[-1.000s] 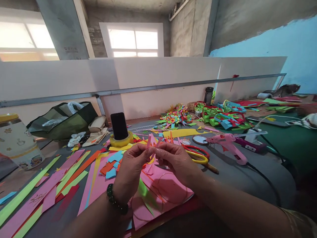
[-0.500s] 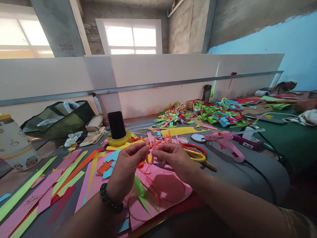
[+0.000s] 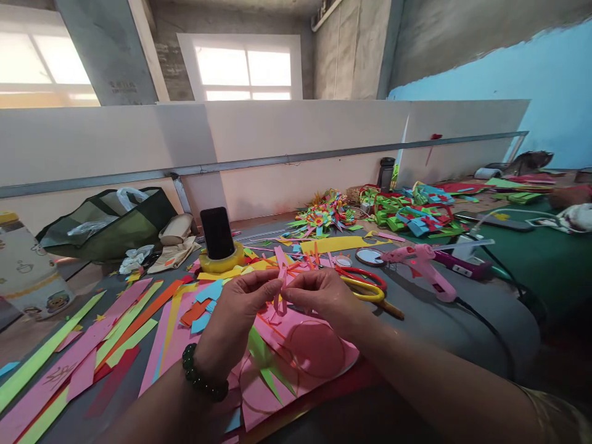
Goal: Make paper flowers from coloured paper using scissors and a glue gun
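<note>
Between my two hands is a small piece of folded pink paper (image 3: 280,302), its narrow strips pointing up and down. My left hand (image 3: 245,308), a dark bead bracelet on its wrist, pinches it from the left. From the right, my right hand (image 3: 326,296) pinches it with thumb and forefinger. Below lies a pink paper sheet (image 3: 319,351) with round outlines drawn on it, and green paper leaves (image 3: 268,364) on top. Scissors (image 3: 370,290) with red and yellow handles lie just beyond my right hand.
A pink glue gun (image 3: 423,268) with its cord lies to the right. Behind my left hand a phone (image 3: 217,233) leans in a yellow tape roll (image 3: 222,259). Coloured paper strips (image 3: 92,339) cover the left, and finished paper pieces (image 3: 326,213) are heaped at the back.
My hands have drawn closer together, and the strips of the pink paper that stood apart now meet between my fingertips.
</note>
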Tool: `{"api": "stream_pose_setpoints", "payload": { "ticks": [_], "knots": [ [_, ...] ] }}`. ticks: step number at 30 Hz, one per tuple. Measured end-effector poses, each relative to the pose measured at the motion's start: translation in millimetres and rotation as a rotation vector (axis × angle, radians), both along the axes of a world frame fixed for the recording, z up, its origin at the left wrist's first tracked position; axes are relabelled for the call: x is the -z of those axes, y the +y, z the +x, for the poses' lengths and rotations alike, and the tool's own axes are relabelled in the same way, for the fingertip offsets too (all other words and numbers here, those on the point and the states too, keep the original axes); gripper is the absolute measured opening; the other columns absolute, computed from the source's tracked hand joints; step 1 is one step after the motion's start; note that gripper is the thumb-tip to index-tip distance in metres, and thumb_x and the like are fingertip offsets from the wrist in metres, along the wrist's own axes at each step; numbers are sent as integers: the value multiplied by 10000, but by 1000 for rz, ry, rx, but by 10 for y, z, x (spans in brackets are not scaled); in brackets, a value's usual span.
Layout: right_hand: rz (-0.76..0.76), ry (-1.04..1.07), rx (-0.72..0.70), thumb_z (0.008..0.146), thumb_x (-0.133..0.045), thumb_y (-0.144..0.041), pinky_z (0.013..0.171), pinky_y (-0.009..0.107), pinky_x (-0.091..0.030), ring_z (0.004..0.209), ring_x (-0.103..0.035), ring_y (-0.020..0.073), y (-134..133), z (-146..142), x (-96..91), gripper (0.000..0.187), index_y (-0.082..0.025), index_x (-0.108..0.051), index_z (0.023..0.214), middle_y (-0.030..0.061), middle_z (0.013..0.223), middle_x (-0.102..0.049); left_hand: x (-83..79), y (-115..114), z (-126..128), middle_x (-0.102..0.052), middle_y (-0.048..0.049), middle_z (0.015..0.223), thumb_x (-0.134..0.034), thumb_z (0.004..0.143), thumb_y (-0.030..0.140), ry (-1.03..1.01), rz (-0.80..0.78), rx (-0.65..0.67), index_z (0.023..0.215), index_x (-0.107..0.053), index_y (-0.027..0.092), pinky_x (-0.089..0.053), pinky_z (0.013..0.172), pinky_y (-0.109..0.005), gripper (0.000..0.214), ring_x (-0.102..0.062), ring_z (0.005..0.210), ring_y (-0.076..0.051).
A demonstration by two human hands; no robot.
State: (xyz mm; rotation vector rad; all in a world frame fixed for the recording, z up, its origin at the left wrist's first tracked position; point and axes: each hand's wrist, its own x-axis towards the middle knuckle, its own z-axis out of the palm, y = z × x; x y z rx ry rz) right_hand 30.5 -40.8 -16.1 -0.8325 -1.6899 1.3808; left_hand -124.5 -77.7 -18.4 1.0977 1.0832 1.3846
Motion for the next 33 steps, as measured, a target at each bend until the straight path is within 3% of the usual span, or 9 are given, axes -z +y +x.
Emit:
{"api": "stream_pose_setpoints", "payload": {
  "ticks": [9,20,29,33],
  "knots": [
    [49,-5,-7,662,-688,-286,460,218,-238,497,-355,63,-40,10,-22,176,-119,-681,606,-22,518,-509,-50,-29,0,-628,-40,773,-799,590,412,40,-16,59,832,-743,156,-373,657,-276,356,-471,668,-128],
    [15,-4,-3,612,-716,-277,497,230,-291,538,-425,87,-36,12,-29,152,-129,-682,604,1,566,-576,-77,-39,-2,-549,3,650,-803,592,385,8,-32,133,686,-683,147,-338,615,-256,283,-449,613,-111],
    [16,-58,-84,674,-633,-276,549,237,-330,598,-472,106,-76,36,-67,156,-135,-683,718,13,660,-610,-72,-39,-5,-568,-4,696,-761,659,367,6,-37,151,718,-662,151,-352,637,-256,244,-474,633,-111],
    [67,-125,-93,709,-610,-263,555,231,-347,614,-483,108,-73,42,-55,138,-146,-681,689,17,672,-631,-99,-54,14,-570,3,711,-790,620,391,-5,-41,117,726,-654,166,-363,646,-256,283,-483,647,-117]
  ]
}}
